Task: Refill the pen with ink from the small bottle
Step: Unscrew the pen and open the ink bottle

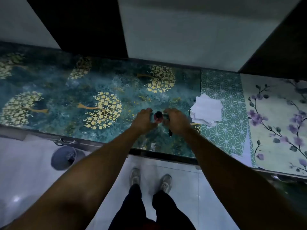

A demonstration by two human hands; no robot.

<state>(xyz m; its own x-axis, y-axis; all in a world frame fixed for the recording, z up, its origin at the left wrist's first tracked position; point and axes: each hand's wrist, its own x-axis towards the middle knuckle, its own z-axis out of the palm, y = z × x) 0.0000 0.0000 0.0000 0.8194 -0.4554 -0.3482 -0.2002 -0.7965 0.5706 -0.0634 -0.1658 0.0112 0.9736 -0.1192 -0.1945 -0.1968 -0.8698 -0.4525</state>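
While both hands reach out over the table (pixel 49 90), the small ink bottle (pixel 158 116) stands upright between them on the blue-green floral top, near the front edge. Left hand (pixel 144 120) curls round the bottle's left side, fingers bent, thumb close to the base; looks like it's touching the glass, but light's too dim to say if it's really gripping. Right hand (pixel 175 121) is closed round a dark slim thing, prob. the pen (pixel 170 133), whose lower end pokes out below the palm twd the table edge. Its tip end is hidden in the fist, so can't tell if pen is open or capped.

Bottle has a dark reddish rounded top; whether that's a cap or the open neck, can't tell.

Handling, my guess: bottle is light, small, prob. glass, so hard, smooth and easy to tip w/ a sideways nudge. Best held low on the body, thumb vs. fingers, pressed down on the table, not by the cap. Pen is stiff, light, slim; hold mid-barrel so the tip can be steered. Ink stains, so the stack of white paper squares (pixel 206 110) just right of the right hand is handy for drips.
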